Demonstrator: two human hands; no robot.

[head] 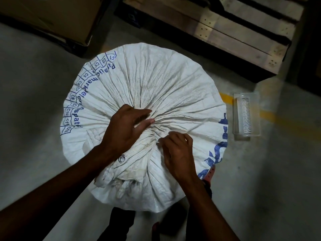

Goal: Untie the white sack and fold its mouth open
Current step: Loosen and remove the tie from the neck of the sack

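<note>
Both hands meet at the gathered neck of the white sack (156, 80), right where all the pleats run together. The left hand (126, 129) lies over the neck with its fingers stretched out and loosely spread, fingertips touching the bunched cloth at the centre; whether it actually grips anything under the palm I cannot tell. The right hand (177, 152) sits just beside it, curled, its fingertips pressed together on a fold of the fabric at the knot, apparently pinching it. From that point the creases fan outward in every direction across the rounded top of the sack, which stands upright on the grey concrete floor (34, 105), its long axis running straight up toward the person, mouth end uppermost. The loose tail of the tied mouth (121, 181) flops toward the person, below the hands, and a metal eyelet (122, 158) shows in the cloth beside the left wrist. Blue printed lettering and a row of numbered boxes (76, 94) curve around the sack's left edge; more blue print (217, 153) runs down its right edge. On the floor to the right, near the sack but apart from it, lies a clear plastic tray (246, 115) beside a yellow floor line (225, 98). Beyond the sack stand a wooden pallet (243, 32) and a cardboard box (52, 20).
</note>
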